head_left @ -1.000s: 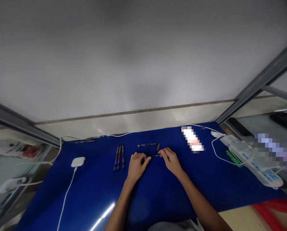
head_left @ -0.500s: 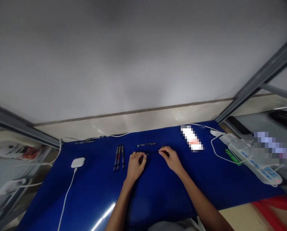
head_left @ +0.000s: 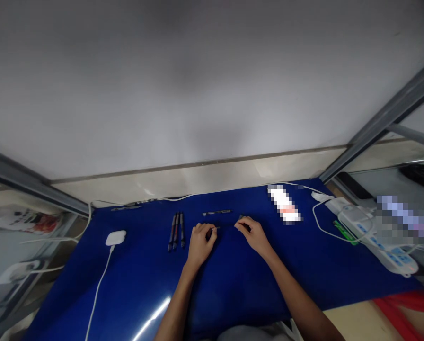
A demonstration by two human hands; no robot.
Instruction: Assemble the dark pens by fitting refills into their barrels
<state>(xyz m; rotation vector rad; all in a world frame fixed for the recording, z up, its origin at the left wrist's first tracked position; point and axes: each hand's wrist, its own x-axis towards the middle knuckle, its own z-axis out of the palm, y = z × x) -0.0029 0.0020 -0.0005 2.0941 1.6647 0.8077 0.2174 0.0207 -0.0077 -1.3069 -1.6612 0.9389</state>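
A slim pen piece (head_left: 216, 228) juts from the left hand's (head_left: 200, 242) grip toward the right hand (head_left: 250, 232), pinched narrow, contents unclear.

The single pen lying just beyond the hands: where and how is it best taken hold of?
Likely at mid-barrel, pinched across its width from above and the near side, perhaps by the closer left hand once free: the slim pen lies flat and crosswise, apart from the three pens.
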